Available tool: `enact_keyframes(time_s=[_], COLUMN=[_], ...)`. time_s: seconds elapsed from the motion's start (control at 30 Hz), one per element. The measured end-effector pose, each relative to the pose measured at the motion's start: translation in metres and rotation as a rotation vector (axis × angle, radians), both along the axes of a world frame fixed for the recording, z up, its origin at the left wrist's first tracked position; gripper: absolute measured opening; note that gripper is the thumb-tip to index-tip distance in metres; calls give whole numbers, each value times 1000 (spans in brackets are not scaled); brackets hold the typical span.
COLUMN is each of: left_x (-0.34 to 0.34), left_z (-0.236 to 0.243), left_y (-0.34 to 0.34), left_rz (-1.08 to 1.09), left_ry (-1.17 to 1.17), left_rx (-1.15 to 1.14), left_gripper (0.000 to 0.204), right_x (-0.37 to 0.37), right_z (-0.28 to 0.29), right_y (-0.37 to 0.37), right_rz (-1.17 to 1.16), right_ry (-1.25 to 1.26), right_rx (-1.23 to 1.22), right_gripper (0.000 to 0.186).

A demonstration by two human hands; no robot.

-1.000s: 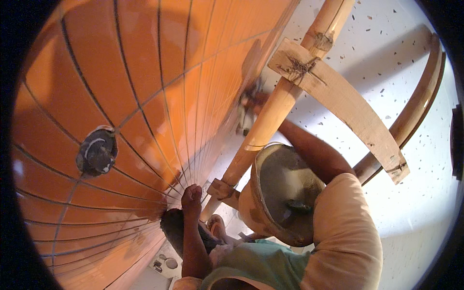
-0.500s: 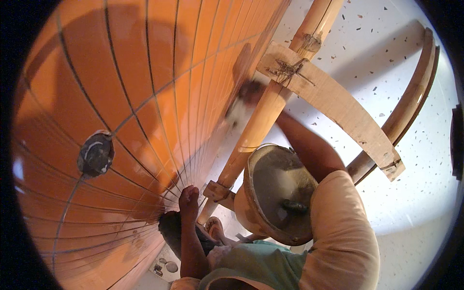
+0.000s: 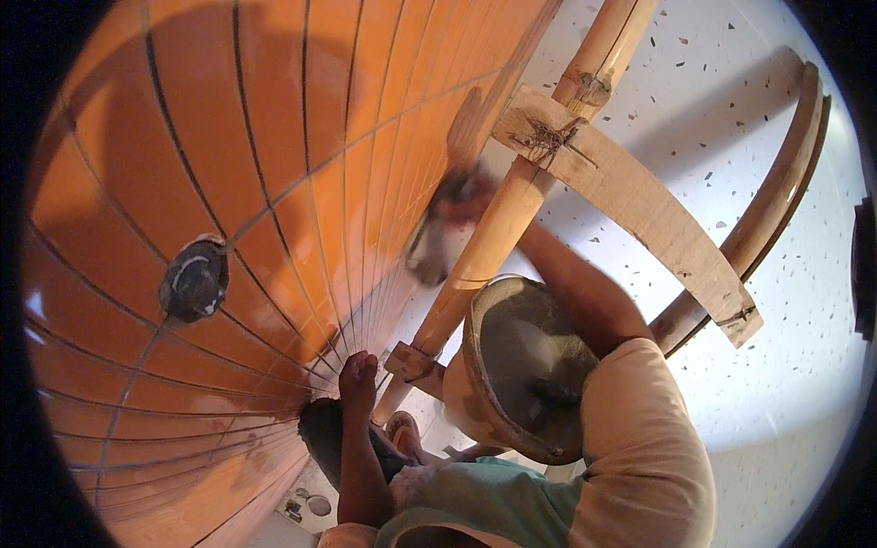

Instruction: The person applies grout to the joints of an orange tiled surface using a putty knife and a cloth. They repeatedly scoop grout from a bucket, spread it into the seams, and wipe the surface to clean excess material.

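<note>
Beyond the bamboo pole (image 3: pixel 484 233), my right hand (image 3: pixel 468 199) is stretched out close to the orange tiled wall (image 3: pixel 274 100). It grips what looks like a trowel (image 3: pixel 427 254), with a dark handle and a greyish blade; motion blurs both. Beneath my right forearm hangs or stands a bucket (image 3: pixel 464 395) with grey wet mix (image 3: pixel 521 342) inside and a dark lump partly in my arm's shade. My left hand (image 3: pixel 358 376) is curled closed beside the lower wall. Whatever its fingers may hold is hidden.
A wooden crosspiece (image 3: pixel 639 215) is tied to the bamboo pole and reaches a second pole (image 3: pixel 772 201) on the right. A rough dark hole (image 3: pixel 194 280) interrupts the tiles at left. Far below, a speckled floor (image 3: pixel 767 384) shows.
My right hand and the trowel have moved slightly down and left along the wall. The view has shifted a little; my left hand stays in nearly the same place.
</note>
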State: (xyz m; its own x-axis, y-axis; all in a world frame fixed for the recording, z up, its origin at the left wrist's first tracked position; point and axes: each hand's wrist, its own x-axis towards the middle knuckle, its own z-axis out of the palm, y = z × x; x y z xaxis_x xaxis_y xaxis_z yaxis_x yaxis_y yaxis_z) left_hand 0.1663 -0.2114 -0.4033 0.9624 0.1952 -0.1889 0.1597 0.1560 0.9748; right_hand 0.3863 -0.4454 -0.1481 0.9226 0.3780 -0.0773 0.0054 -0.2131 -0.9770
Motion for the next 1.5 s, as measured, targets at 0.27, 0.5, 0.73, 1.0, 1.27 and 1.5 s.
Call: enact_keyframes(time_s=[0.27, 0.5, 0.73, 1.0, 1.27, 1.5], left_x=[3, 2, 5, 10, 11, -25], left_z=[-22, -5, -43, -19, -97, -7], left_y=[4, 5, 10, -7, 14, 18], left_rz=[-14, -44, -45, -53, -75, 3], left_ry=[0, 45, 31, 19, -155, -189], left_rx=[56, 142, 332, 212, 369, 89], left_gripper=[40, 41, 35, 32, 31, 27], right_x=[20, 12, 21, 9, 31, 77], right_z=[65, 42, 54, 114, 98, 194], right_y=[-16, -15, -15, -39, -10, -32], right_rz=[-124, -82, -161, -277, -348, -507], right_ry=[-16, -15, -55, -437, -646, -1077], right_rx=[264, 146, 179, 184, 235, 348], right_gripper=[43, 43, 42, 39, 37, 35])
